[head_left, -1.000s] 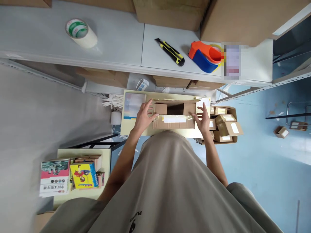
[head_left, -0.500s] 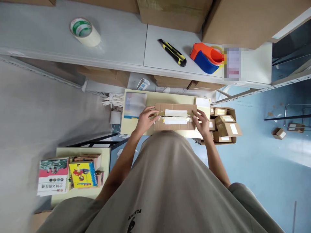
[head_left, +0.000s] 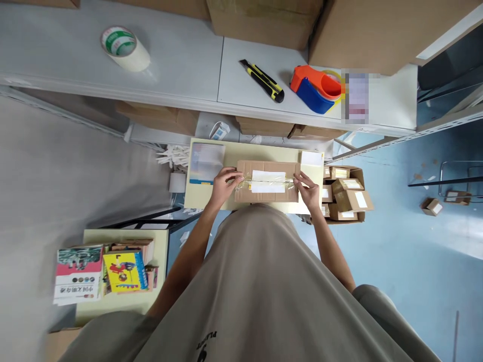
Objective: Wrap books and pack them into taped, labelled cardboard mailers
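Observation:
A brown cardboard box (head_left: 267, 193) with white labels and old clear tape on its flaps lies on a pale yellow table (head_left: 211, 195) below me. Its two top flaps are folded down and meet in the middle. My left hand (head_left: 225, 183) presses on the left end of the flaps, fingers on the seam. My right hand (head_left: 307, 189) presses on the right end, fingertips on the seam as well. Both hands rest on the box top.
A grey shelf (head_left: 181, 65) above holds a tape roll (head_left: 124, 48), a yellow-black utility knife (head_left: 263, 80) and an orange-blue tape dispenser (head_left: 316, 86). An open carton of small parcels (head_left: 349, 198) stands right of the table. Books (head_left: 101, 271) lie on a lower table at left.
The box was open a second ago; both flaps have since been folded shut, and my hands moved inward onto the seam.

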Action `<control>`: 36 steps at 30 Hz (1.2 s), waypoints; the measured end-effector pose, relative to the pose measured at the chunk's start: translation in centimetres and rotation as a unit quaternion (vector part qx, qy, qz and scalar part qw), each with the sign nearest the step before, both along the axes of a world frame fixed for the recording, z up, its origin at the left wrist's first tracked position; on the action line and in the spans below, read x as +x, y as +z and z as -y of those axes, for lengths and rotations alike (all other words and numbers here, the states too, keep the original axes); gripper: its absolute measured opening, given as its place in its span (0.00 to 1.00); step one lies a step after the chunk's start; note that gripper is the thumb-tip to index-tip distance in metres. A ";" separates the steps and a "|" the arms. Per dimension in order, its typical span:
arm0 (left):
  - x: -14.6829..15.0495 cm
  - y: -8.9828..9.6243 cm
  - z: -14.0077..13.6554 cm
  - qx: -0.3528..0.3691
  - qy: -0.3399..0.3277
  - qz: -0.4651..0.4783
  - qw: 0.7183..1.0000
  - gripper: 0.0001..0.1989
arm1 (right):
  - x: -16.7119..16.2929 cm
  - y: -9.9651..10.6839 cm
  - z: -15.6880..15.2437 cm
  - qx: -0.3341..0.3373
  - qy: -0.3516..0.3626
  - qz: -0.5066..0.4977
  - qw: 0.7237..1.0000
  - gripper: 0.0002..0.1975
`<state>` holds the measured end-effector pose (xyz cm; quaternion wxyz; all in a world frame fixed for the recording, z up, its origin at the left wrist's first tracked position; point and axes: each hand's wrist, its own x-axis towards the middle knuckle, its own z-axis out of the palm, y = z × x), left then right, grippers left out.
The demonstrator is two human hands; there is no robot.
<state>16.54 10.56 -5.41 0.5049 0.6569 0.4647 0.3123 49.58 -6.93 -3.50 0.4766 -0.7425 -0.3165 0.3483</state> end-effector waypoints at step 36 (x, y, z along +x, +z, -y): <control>18.7 14.0 -7.7 0.110 -0.128 0.141 0.976 0.21 | 8.5 14.2 -25.5 -0.141 0.121 0.476 0.860 0.32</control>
